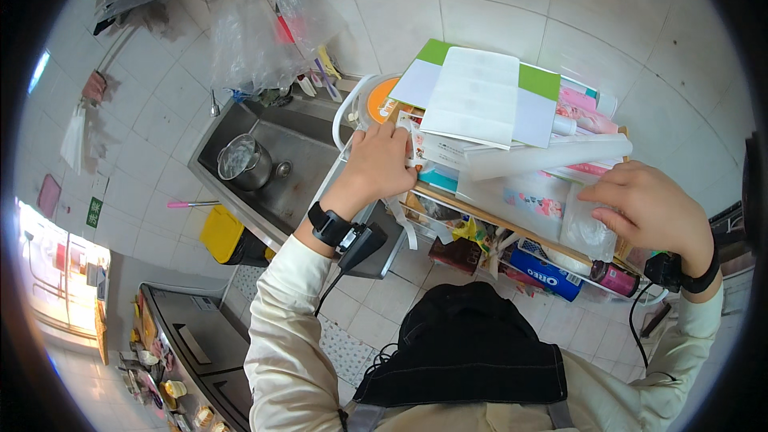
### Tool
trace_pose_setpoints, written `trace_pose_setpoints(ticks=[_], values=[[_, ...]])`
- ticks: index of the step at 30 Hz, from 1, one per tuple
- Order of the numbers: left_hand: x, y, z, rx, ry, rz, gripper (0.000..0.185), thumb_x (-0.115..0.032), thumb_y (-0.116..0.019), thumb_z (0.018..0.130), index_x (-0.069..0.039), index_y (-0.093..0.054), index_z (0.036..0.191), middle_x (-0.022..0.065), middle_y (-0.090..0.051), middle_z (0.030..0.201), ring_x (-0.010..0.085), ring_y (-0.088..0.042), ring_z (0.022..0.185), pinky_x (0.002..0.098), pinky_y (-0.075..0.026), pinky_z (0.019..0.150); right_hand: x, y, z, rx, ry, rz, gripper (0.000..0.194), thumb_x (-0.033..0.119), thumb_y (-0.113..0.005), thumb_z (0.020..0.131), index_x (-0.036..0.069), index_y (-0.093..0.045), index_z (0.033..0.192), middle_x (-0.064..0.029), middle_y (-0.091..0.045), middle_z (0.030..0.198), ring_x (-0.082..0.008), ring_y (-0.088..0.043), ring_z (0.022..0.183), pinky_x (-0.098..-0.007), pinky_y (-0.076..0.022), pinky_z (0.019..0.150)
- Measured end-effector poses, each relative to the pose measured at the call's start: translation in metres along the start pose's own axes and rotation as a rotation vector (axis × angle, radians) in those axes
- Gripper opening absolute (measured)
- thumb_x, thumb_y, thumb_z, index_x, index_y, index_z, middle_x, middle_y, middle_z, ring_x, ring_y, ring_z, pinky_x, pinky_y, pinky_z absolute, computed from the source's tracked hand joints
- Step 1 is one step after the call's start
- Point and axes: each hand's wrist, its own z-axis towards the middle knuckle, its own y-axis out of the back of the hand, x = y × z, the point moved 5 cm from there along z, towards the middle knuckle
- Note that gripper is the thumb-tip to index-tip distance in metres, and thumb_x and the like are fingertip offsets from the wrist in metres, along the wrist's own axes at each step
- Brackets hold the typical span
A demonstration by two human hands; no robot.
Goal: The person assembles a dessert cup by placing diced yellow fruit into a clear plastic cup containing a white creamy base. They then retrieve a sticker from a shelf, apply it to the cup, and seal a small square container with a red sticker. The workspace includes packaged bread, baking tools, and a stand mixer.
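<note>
A wooden tray (480, 209) before me is heaped with paper and plastic packaging. My left hand (380, 162) rests at its left end, fingers curled over the edge beside small printed cards; whether it grips the edge is unclear. My right hand (645, 207) hovers or rests at the right end, fingers bent near a clear plastic bag (591, 231); contact cannot be told. Between the hands lie a rolled translucent sheet (552, 156) and a printed plastic pouch (534, 201). White paper (474, 96) lies on a green and white folder (540, 82) at the back.
Under the tray a rack holds snack packs, among them a blue Oreo pack (545, 273). A round tub with an orange lid (382, 99) stands at left. Beyond it is a steel sink (306, 171) with a metal pot (246, 162). A yellow-lidded bin (221, 235) stands below.
</note>
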Motion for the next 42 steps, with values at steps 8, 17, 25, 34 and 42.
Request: trace_pose_setpoints(ticks=[8,17,25,34,42], values=[[-0.004,-0.012,0.006,0.055,0.063,-0.092,0.026,-0.033,-0.066,0.078,-0.009,-0.072,0.087,0.0111,-0.058,0.105,0.0279,-0.047,0.112,0.0443,-0.026,0.097,0.001,-0.008,-0.033,-0.104,-0.052,0.079,0.021,0.015,-0.064,0.084,0.004,-0.066,0.102,-0.0153,-0.066,0.090,-0.0350,-0.063,0.082,-0.0430,-0.0493,0.077],[0.046,0.043,-0.034,-0.347,0.100,-1.202,0.026,-0.021,-0.050,0.100,0.000,-0.064,0.107,-0.0007,-0.060,0.095,0.0088,-0.056,0.088,0.0236,-0.044,0.080,0.034,-0.014,-0.033,-0.338,0.077,0.260,0.027,0.008,-0.066,0.079,0.006,-0.068,0.105,-0.0110,-0.064,0.085,-0.0308,-0.061,0.078,-0.0378,-0.0473,0.072],[0.033,0.037,-0.139,-0.721,0.240,-1.780,0.049,-0.045,-0.044,0.102,0.000,-0.059,0.114,0.0124,-0.068,0.104,0.0215,-0.066,0.094,0.0349,-0.052,0.087,0.120,-0.060,0.085,-0.253,0.305,0.896,0.026,0.007,-0.064,0.087,0.006,-0.066,0.113,-0.0104,-0.067,0.095,-0.0236,-0.063,0.087,-0.0333,-0.0501,0.076],[0.021,-0.016,-0.194,-0.913,0.565,-2.023,0.052,-0.051,-0.042,0.100,-0.003,-0.063,0.106,0.0083,-0.069,0.095,0.0192,-0.065,0.089,0.0334,-0.050,0.083,0.169,-0.120,0.164,-0.616,0.429,0.857,0.045,0.012,-0.074,0.079,0.002,-0.050,0.116,-0.0123,-0.054,0.105,-0.0283,-0.054,0.097,-0.0371,-0.0445,0.085],[-0.005,-0.032,-0.202,-0.671,0.251,-2.349,0.055,-0.045,-0.031,0.102,-0.002,-0.046,0.132,0.0120,-0.055,0.133,0.0247,-0.053,0.121,0.0411,-0.040,0.102,0.183,-0.136,0.162,-0.840,0.530,0.736,0.034,0.005,-0.068,0.078,0.005,-0.055,0.109,-0.0138,-0.054,0.107,-0.0326,-0.052,0.098,-0.0405,-0.0411,0.086]])
